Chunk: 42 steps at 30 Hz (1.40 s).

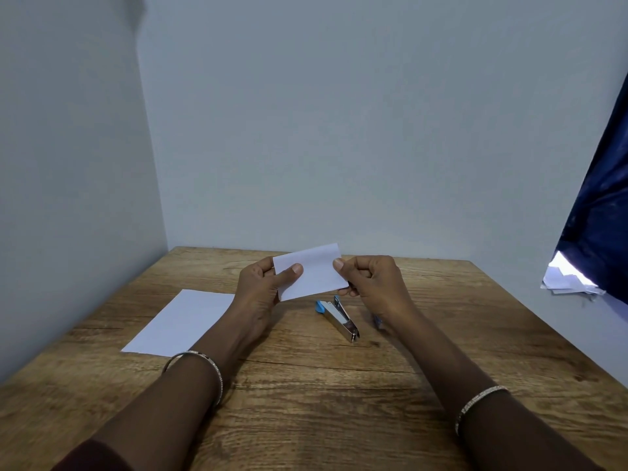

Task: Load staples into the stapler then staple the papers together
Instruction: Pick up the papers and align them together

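Above the wooden table (339, 385), a small white paper (311, 271) is pinched at its ends by the left hand (261, 287) and right hand (373, 283), while the stapler (339, 317) lies directly beneath, nearer the right hand, its long axis angled toward the person's right.

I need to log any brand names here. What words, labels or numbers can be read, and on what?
None can be read.
Small paper, held by the left hand and right hand: blank on the side shown.
Sheet on the table: blank.
Stapler: no marking legible.
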### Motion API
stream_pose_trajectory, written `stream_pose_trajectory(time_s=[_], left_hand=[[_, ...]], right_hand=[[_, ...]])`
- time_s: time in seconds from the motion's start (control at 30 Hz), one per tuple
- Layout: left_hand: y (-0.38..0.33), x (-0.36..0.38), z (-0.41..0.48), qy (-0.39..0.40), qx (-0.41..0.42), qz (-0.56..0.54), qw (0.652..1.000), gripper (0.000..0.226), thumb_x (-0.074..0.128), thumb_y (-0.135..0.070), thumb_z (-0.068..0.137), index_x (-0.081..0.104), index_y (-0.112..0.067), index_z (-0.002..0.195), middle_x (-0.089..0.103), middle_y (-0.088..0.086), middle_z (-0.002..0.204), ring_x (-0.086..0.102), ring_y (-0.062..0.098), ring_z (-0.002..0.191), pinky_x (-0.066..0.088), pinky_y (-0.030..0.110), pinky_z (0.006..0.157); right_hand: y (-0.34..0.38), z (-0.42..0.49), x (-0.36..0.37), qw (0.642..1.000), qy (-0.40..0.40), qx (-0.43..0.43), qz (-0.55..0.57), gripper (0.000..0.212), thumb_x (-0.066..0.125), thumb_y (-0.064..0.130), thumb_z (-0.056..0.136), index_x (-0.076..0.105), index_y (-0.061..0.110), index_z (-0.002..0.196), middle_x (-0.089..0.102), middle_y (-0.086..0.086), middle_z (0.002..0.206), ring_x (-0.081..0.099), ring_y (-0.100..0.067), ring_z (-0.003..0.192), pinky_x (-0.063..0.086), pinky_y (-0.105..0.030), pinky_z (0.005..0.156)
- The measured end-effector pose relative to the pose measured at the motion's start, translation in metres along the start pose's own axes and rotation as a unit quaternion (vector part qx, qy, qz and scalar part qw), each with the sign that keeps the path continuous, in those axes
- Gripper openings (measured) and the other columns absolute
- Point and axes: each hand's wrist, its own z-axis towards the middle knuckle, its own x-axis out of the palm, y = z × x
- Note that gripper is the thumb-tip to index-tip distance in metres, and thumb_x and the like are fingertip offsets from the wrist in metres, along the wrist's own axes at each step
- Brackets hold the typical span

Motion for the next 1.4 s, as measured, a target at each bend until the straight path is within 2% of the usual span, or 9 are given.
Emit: stream_pose_trajectory(time_s=[0.23, 0.4, 0.53, 0.8, 0.93, 1.03, 1.17, 1.3, 1.4], left_hand=[[-0.001, -0.001, 0.000, 0.003, 0.001, 0.031, 1.000, 0.029, 0.086, -0.006, 0.074, 0.077, -0.009, 0.101, 0.079, 0.016, 0.102, 0.077, 0.033, 0.092, 0.062, 0.039, 0.069], [-0.010, 0.002, -0.010, 0.027, 0.029, 0.128, 0.991, 0.023, 0.082, -0.027, 0.082, 0.077, -0.009, 0.095, 0.068, 0.024, 0.110, 0.066, 0.039, 0.095, 0.058, 0.037, 0.058], [-0.017, 0.002, -0.020, 0.077, 0.061, 0.216, 0.971, 0.034, 0.077, -0.043, 0.085, 0.079, -0.010, 0.093, 0.075, 0.019, 0.095, 0.071, 0.033, 0.082, 0.053, 0.036, 0.063], [-0.023, 0.003, -0.023, 0.096, 0.058, 0.207, 0.972, 0.024, 0.076, -0.028, 0.089, 0.078, -0.004, 0.091, 0.076, 0.023, 0.092, 0.071, 0.029, 0.075, 0.051, 0.033, 0.063], [-0.025, 0.005, -0.021, 0.095, 0.073, 0.202, 0.972, 0.022, 0.074, -0.019, 0.089, 0.075, 0.003, 0.088, 0.075, 0.013, 0.079, 0.071, 0.019, 0.065, 0.052, 0.022, 0.053], [-0.025, 0.006, -0.022, 0.095, 0.081, 0.207, 0.970, 0.021, 0.073, -0.015, 0.090, 0.074, 0.005, 0.087, 0.075, 0.015, 0.079, 0.071, 0.019, 0.065, 0.052, 0.022, 0.053], [-0.023, 0.006, -0.021, 0.090, 0.092, 0.221, 0.967, 0.018, 0.074, -0.016, 0.089, 0.077, 0.002, 0.086, 0.076, 0.020, 0.086, 0.072, 0.020, 0.069, 0.052, 0.022, 0.056], [-0.018, 0.013, -0.025, 0.110, 0.093, 0.227, 0.963, 0.017, 0.075, -0.020, 0.088, 0.078, -0.004, 0.082, 0.076, 0.018, 0.082, 0.072, 0.022, 0.068, 0.050, 0.024, 0.056], [-0.016, 0.017, -0.027, 0.114, 0.095, 0.220, 0.964, 0.020, 0.077, -0.022, 0.087, 0.078, -0.004, 0.081, 0.075, 0.020, 0.082, 0.071, 0.027, 0.069, 0.049, 0.029, 0.057]], right_hand=[[-0.001, 0.001, -0.001, 1.000, -0.001, -0.015, -0.004, 0.023, 0.073, 0.020, 0.092, 0.075, 0.015, 0.070, 0.071, 0.015, 0.057, 0.064, 0.002, 0.049, 0.047, -0.011, 0.049], [0.003, 0.001, -0.004, 0.994, 0.032, -0.043, -0.098, 0.015, 0.076, 0.025, 0.089, 0.076, 0.022, 0.074, 0.073, 0.011, 0.069, 0.068, 0.002, 0.065, 0.054, -0.017, 0.063], [0.009, -0.004, -0.001, 0.978, 0.088, -0.083, -0.167, 0.019, 0.074, 0.026, 0.091, 0.075, 0.020, 0.073, 0.074, 0.000, 0.072, 0.073, -0.016, 0.071, 0.058, -0.026, 0.063], [0.016, -0.007, -0.002, 0.977, 0.134, -0.082, -0.145, 0.018, 0.072, 0.023, 0.092, 0.075, 0.015, 0.077, 0.072, -0.017, 0.075, 0.073, -0.027, 0.070, 0.049, -0.011, 0.054], [0.016, -0.004, -0.004, 0.974, 0.134, -0.085, -0.164, 0.021, 0.072, 0.027, 0.093, 0.074, 0.016, 0.076, 0.072, -0.009, 0.070, 0.074, -0.023, 0.069, 0.051, -0.029, 0.060], [0.012, -0.005, -0.005, 0.972, 0.137, -0.085, -0.168, 0.022, 0.070, 0.029, 0.094, 0.075, 0.015, 0.076, 0.070, -0.007, 0.068, 0.063, -0.011, 0.060, 0.046, -0.028, 0.060], [0.009, -0.006, -0.003, 0.985, 0.098, -0.080, -0.118, 0.017, 0.069, 0.028, 0.095, 0.076, 0.018, 0.083, 0.075, -0.007, 0.079, 0.069, -0.024, 0.074, 0.053, -0.033, 0.066], [0.008, -0.006, 0.004, 0.995, 0.060, -0.067, -0.038, 0.014, 0.073, 0.031, 0.091, 0.078, 0.019, 0.087, 0.076, -0.003, 0.080, 0.068, -0.010, 0.071, 0.053, -0.024, 0.063], [0.005, -0.007, 0.007, 0.997, 0.056, -0.048, 0.008, 0.016, 0.075, 0.030, 0.090, 0.077, 0.016, 0.084, 0.075, -0.011, 0.083, 0.065, -0.018, 0.076, 0.049, -0.032, 0.067]])
